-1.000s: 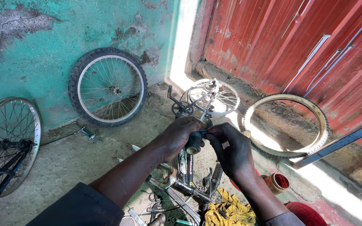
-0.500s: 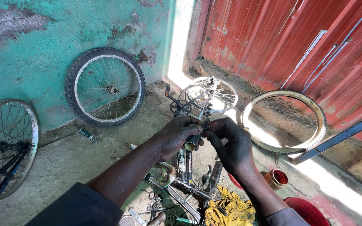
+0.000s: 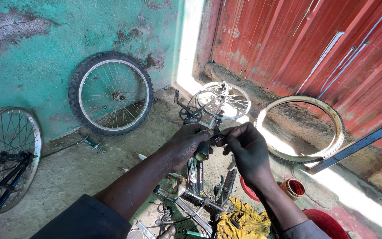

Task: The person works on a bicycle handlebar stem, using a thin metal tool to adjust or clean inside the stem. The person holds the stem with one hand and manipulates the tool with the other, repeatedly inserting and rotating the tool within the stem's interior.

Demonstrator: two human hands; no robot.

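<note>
While both hands meet at mid-frame, I note a short metal tube (image 3: 201, 152) gripped there.
My left hand (image 3: 186, 144) wraps the tube, fingers curled tight; my right hand (image 3: 248, 150) pinches a small dark part at its upper end. Below lie a bicycle frame (image 3: 195, 194) and yellow rag (image 3: 239, 221) on concrete; a spoked wheel (image 3: 110, 94) leans against the teal wall.

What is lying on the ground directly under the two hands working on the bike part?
Under the left hand and right hand lie a bicycle frame, loose metal tools and a yellow rag. The forearms cover part of this pile, so what lies beneath them cannot be seen.
</note>
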